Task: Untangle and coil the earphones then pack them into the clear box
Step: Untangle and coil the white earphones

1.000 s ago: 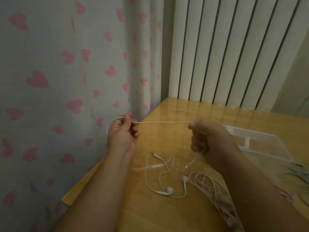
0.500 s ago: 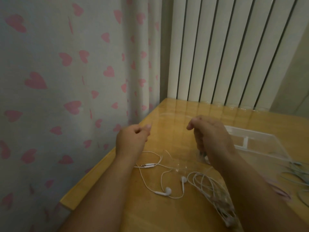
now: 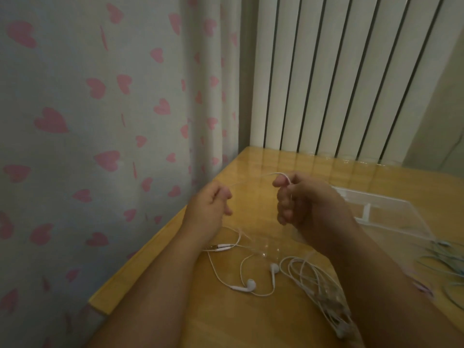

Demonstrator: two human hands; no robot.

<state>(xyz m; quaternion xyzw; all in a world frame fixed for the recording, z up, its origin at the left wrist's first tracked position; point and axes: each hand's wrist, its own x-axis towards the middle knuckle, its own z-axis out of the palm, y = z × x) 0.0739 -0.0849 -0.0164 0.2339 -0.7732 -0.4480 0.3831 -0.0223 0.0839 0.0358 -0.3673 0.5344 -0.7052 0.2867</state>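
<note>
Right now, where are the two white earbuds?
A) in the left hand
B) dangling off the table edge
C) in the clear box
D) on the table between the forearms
D: both earbuds lie flat on the table, outside the clear box.

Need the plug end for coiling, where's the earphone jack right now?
Head view: the jack lies on the table near its left edge, just below the left hand and left of the two earbuds.
</note>
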